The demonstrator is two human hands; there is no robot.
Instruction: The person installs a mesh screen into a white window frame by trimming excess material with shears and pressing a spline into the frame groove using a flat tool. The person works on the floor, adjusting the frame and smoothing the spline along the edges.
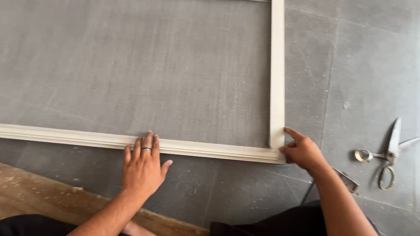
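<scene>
The white screen frame (pixel 208 148) lies flat on the grey floor (pixel 366 68). The left hand (pixel 142 167) rests open with flat fingers on its near rail, probably to steady it. The right hand (pixel 301 150), half curled, pinches the corner. Scissors (pixel 389 153) lie open nearby. The frame's left end is cut off.

Matt cream frame (pixel 277 78), fine woven mesh (pixel 126 61)

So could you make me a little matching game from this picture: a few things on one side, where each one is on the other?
Things:
1. left hand
2. right hand
3. scissors
4. mesh screen

Places:
A. lying open on the grey floor, far right
B. gripping the frame's near right corner
C. stretched inside the white frame
D. flat, fingers on the frame's near rail

Pairs: 1-D, 2-B, 3-A, 4-C
</scene>
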